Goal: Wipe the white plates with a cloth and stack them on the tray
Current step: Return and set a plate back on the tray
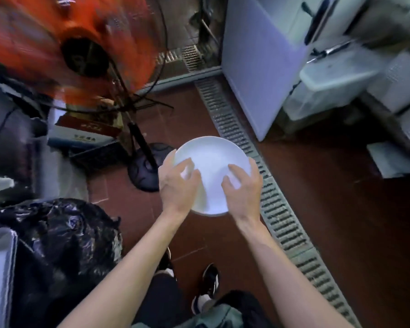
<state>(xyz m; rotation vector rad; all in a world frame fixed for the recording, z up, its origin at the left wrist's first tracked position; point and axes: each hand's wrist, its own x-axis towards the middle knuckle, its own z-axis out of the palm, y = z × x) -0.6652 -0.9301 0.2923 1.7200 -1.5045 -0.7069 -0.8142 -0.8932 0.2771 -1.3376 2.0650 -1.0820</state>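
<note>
A round white plate (211, 162) is held in the air above the red tiled floor, in the middle of the head view. My left hand (178, 183) grips its left rim, thumb on the upper face. My right hand (244, 185) grips the right rim, with its fingers curled onto the plate's face. Something pale lies under the fingers of both hands; blur hides whether it is a cloth. No tray is in view.
An orange standing fan (64, 43) with a black base (147, 171) stands to the left. A black rubbish bag (57, 245) fills the lower left. A metal floor drain grate (270, 197) runs diagonally on the right. Clear plastic containers (329, 84) sit at upper right.
</note>
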